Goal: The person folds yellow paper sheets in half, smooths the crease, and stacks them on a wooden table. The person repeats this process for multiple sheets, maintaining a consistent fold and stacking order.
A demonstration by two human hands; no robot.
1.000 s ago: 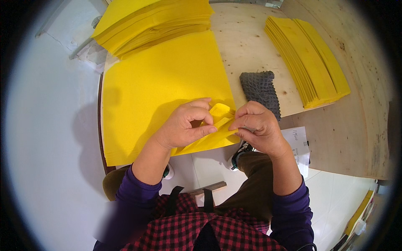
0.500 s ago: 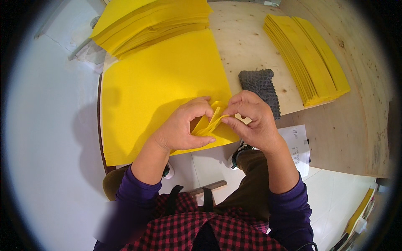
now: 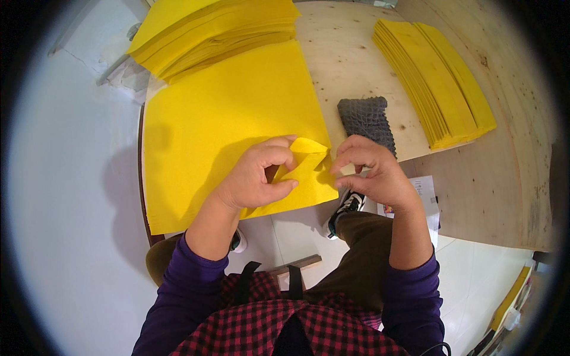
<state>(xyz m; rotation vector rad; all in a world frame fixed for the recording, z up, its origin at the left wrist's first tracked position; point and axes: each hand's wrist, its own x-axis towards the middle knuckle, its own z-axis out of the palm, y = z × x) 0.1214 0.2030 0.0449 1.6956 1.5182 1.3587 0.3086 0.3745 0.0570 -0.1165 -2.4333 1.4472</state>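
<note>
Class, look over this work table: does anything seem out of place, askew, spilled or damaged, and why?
Near its front right corner, the yellow sheet has a folded flap standing up, odd because most of it lies flat. The grey cloth stands out by colour. No spill is visible.

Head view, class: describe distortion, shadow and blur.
In the head view, the corners go black, yellow strips bow near the right rim, a soft shadow crosses the yellow sheet beside the left hand, and the right hand looks slightly blurred.
</note>
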